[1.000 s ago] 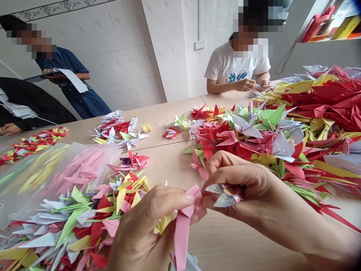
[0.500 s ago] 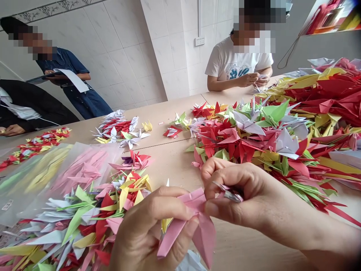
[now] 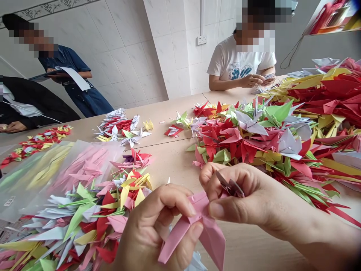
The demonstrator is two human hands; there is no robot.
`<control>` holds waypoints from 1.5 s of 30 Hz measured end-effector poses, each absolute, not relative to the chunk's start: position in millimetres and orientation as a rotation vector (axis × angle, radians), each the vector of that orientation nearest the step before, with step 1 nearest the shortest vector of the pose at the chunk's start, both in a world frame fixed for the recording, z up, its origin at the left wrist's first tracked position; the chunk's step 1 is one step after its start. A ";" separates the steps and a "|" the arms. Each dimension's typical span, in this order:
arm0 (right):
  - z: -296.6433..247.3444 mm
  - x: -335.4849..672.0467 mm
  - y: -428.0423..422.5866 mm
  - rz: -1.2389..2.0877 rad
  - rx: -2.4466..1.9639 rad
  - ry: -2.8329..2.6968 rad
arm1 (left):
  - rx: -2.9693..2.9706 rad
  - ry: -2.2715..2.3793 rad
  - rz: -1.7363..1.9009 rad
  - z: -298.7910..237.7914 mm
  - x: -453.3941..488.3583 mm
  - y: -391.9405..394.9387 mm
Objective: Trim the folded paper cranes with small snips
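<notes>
A pink folded paper crane [image 3: 207,229] is held between my two hands at the bottom middle. My left hand [image 3: 160,226] is closed on its left side, thumb and fingertips pinching the paper near the centre. My right hand [image 3: 239,195] pinches the upper right edge with thumb and forefinger. Tucked in the curled fingers of that hand is a small shiny metal tool [image 3: 231,186], whose exact kind I cannot make out. Some pale folded paper [image 3: 196,263] lies under the crane, mostly hidden.
Many-coloured paper cranes pile up at the right [image 3: 254,131] and lower left [image 3: 76,222]. Clear bags [image 3: 84,162] of cranes lie at the left. Across the table [image 3: 163,158], a person in a white shirt [image 3: 242,64] handles paper. Another person [image 3: 70,75] stands holding sheets.
The crane has turned slightly, its lower right flap swinging outward to the right. The metal tool in my right hand has tilted. Both hands keep hold of the paper.
</notes>
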State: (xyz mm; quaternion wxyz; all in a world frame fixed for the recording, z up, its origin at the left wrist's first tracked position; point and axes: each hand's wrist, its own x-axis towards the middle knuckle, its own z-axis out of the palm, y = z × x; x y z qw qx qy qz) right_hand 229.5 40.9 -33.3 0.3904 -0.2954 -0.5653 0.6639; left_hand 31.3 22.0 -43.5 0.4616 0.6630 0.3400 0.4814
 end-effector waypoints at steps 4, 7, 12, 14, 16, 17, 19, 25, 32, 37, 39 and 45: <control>-34.8 229.3 41.6 1.755 -0.676 -1.419 | 1.500 0.754 1.186 -50.6 30.1 16.7; -35.4 229.0 43.1 1.861 -0.684 -1.349 | 1.463 0.745 1.156 -50.8 29.7 14.5; -38.3 229.4 43.8 1.910 -0.701 -1.290 | 1.467 0.724 1.165 -49.5 27.6 16.9; -38.8 228.9 44.0 1.938 -0.678 -1.263 | 1.473 0.731 1.176 -51.5 27.0 17.2; -38.4 227.7 44.4 1.977 -0.642 -1.239 | 1.487 0.733 1.173 -54.6 27.1 16.6; -37.9 227.0 44.7 1.994 -0.625 -1.227 | 1.491 0.713 1.178 -55.9 27.3 16.2; -36.7 225.6 45.2 2.013 -0.608 -1.197 | 1.504 0.656 1.167 -56.8 27.7 16.2; -35.4 225.0 45.7 2.045 -0.591 -1.123 | 1.525 0.603 1.074 -45.0 28.4 27.6; -36.6 224.3 44.6 2.020 -0.588 -1.106 | 1.425 0.695 1.115 -43.7 29.0 31.1; -39.2 221.9 44.3 2.016 -0.600 -1.115 | 1.440 0.737 1.136 -43.7 29.1 27.5; -40.2 223.3 43.7 1.964 -0.625 -1.161 | 1.486 0.785 1.180 -44.6 28.5 26.4; -35.8 237.6 35.6 1.151 -0.996 -1.509 | 1.512 0.813 1.280 -50.9 19.8 24.0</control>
